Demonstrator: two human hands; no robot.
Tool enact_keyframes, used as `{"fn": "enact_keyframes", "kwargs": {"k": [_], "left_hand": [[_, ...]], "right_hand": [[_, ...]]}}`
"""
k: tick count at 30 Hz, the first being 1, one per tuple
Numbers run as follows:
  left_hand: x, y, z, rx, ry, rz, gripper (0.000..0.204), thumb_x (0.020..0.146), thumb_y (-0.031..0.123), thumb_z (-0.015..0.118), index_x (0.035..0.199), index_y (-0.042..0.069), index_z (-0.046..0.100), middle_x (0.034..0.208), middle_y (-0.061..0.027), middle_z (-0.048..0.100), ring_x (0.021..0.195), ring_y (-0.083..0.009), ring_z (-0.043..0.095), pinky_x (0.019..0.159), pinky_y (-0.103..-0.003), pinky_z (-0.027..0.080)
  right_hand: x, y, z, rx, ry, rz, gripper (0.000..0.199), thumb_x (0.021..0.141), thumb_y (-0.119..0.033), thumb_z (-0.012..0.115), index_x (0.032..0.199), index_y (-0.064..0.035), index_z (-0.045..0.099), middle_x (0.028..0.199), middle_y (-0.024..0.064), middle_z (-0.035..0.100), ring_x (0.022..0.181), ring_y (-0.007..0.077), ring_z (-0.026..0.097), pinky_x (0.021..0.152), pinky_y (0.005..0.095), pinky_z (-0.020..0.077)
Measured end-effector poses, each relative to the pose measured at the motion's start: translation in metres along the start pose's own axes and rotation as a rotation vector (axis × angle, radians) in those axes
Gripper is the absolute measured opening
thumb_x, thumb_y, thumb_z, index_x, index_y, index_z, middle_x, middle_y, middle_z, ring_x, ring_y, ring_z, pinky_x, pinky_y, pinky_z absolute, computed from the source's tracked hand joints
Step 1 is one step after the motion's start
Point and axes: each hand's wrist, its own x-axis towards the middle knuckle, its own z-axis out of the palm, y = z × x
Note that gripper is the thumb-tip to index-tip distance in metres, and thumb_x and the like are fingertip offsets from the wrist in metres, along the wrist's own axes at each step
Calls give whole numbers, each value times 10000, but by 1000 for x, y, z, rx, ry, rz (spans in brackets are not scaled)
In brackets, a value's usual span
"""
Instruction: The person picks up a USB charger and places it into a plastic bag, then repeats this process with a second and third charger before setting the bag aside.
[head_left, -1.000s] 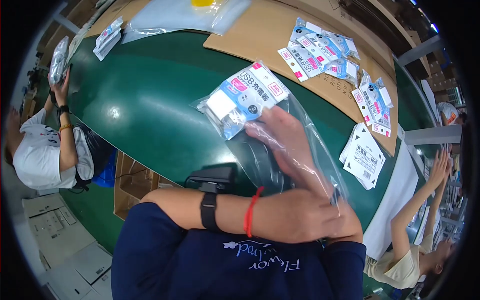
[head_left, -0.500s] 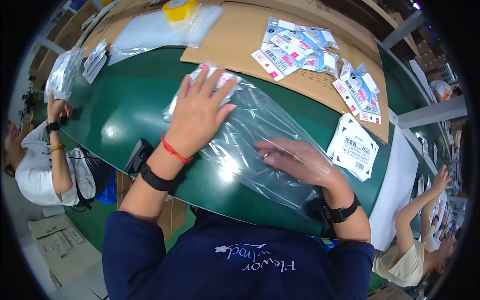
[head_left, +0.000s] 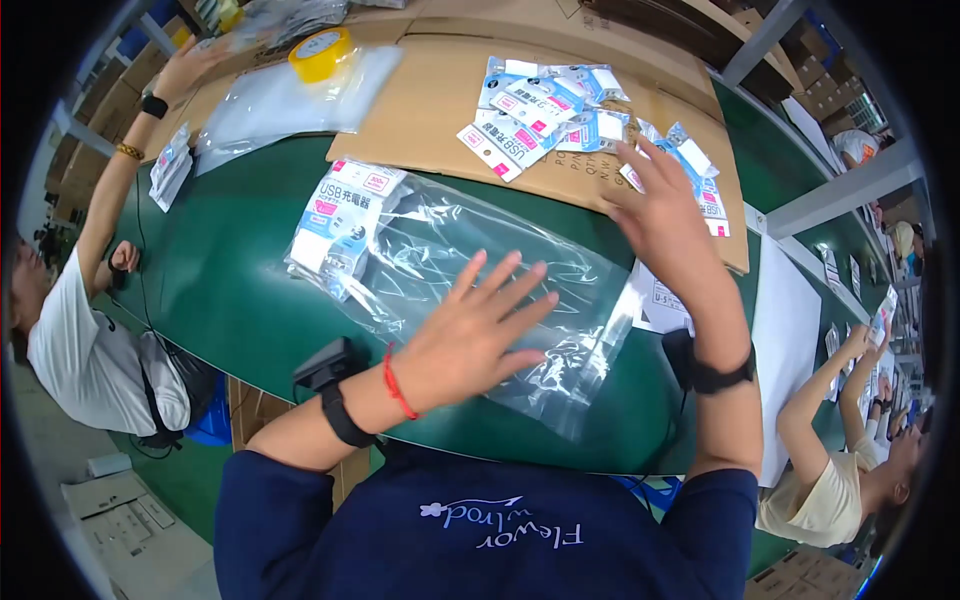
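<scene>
A long clear plastic bag [head_left: 540,255] lies flat on the green table, slanting down to the right. At its left end sits a stack of blue-and-white charger packets [head_left: 345,225], which appears to be inside the bag. My left hand [head_left: 475,335] rests spread over the bag's middle, holding nothing. Above the cardboard's right part is my right hand [head_left: 665,215], fingers stretched out over a small group of charger packets [head_left: 695,160] and partly covering them. Printed white label sheets [head_left: 660,305] lie partly hidden beneath my right wrist.
A larger pile of charger packets [head_left: 520,105] lies on the flattened cardboard [head_left: 420,110]. Yellow tape [head_left: 320,55] sits on clear bags [head_left: 270,105] at the far left. One co-worker [head_left: 100,330] reaches in at the left; another [head_left: 835,470] is at the right, beyond a metal post [head_left: 850,225].
My left hand has left the packet stack and slid right and nearer onto the bag. My right hand has come out of the bag and moved up to the packets on the cardboard.
</scene>
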Motion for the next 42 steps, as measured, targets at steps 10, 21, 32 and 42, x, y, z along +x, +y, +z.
{"fn": "enact_keyframes", "kwargs": {"k": [10, 21, 32, 42], "left_hand": [[10, 5, 12, -51, 14, 25, 453, 847, 279, 660, 1223, 48, 558, 1367, -154, 458, 1334, -342, 349, 1108, -521, 224], [32, -3, -4, -470, 501, -221, 541, 869, 160, 647, 1329, -15, 423, 1407, -186, 407, 1328, -287, 370, 1080, -419, 302], [27, -13, -1, -1363, 854, -412, 350, 971, 205, 517, 1247, -9, 486, 1180, -65, 562, 1066, -116, 538, 910, -275, 434], [16, -17, 19, -1430, 728, -513, 315, 977, 188, 516, 1231, 1, 503, 1139, -49, 596, 1007, -83, 542, 862, -243, 442]], "right_hand": [[57, 16, 101, -162, -50, -159, 366, 808, -49, 570, 1167, -99, 623, 1382, 151, 445, 1310, 330, 379, 1056, 481, 344], [65, -22, -8, 836, 189, 213, 378, 903, -85, 535, 1278, -39, 536, 1314, 169, 508, 1109, 254, 562, 914, 337, 464], [90, -39, 9, 534, 266, -107, 447, 793, 51, 548, 1215, -88, 587, 1310, 159, 519, 1159, 364, 514, 986, 395, 424], [102, -8, 90, 435, -365, 209, 525, 728, -70, 652, 1247, -73, 569, 1344, 216, 472, 1202, 373, 475, 1003, 406, 407]]}}
